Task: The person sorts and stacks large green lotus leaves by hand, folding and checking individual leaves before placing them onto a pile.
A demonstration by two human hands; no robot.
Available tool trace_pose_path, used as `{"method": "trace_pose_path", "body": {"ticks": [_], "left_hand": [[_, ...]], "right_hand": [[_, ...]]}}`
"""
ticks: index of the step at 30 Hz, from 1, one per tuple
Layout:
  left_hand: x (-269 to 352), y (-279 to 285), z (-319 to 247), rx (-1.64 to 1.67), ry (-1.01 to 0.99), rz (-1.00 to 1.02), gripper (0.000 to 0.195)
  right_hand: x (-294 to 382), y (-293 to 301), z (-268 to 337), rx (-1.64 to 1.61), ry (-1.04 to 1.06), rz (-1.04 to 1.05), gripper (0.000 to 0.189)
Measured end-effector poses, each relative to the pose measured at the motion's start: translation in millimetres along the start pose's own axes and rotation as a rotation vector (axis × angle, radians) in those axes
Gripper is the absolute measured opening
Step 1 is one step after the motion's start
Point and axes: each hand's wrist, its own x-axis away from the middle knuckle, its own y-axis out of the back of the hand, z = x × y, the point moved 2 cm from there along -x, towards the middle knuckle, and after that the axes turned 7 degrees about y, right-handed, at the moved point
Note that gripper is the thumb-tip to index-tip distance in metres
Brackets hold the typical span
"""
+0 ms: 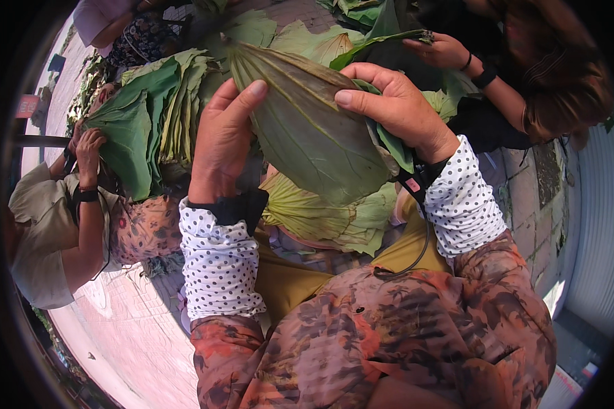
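Between my two hands a folded lotus leaf [317,138] is stretched, pale grey-green with raised yellowish veins and a brownish upper edge. My left hand [230,122] pinches its left side between thumb and fingers, near the gathered stem end. On the right, my right hand [394,107] grips the upper edge with the thumb in front. Darker green leaf parts [396,148] hang below that palm; whether they belong to the same leaf I cannot tell. Beneath the held leaf, between my knees, lies a pile of yellow-green lotus leaves [332,217], partly hidden by it.
At left, a person's hand [88,145] holds dark green leaves [128,128] beside a stack of folded leaves [184,112]. Another person's hand [437,51] at upper right grips a green leaf [373,46]. More leaves [312,41] spread beyond my hands. A cable [422,250] hangs from my right wrist.
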Motion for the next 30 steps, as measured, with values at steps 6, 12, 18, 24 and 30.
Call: {"method": "trace_pose_path", "body": {"ticks": [6, 12, 18, 24, 30], "left_hand": [[8.6, 12.7, -9.8, -0.017, 0.019, -0.043, 0.027], [8.2, 11.9, -8.7, -0.019, 0.065, -0.055, 0.027], [4.7, 8.3, -8.4, -0.032, 0.104, -0.025, 0.025], [4.6, 5.0, -9.6, 0.022, 0.104, -0.010, 0.025], [4.9, 13.3, -12.5, -0.019, 0.104, -0.042, 0.025]], "right_hand": [[3.5, 23.7, -7.9, 0.099, -0.045, 0.011, 0.023], [4.4, 32.8, -19.7, 0.071, -0.085, 0.045, 0.020], [-0.4, 26.3, -28.1, 0.211, 0.030, 0.048, 0.032], [-0.6, 13.6, -41.4, 0.409, 0.088, 0.152, 0.033], [-1.4, 15.6, -42.5, 0.414, -0.021, 0.120, 0.024]]}}
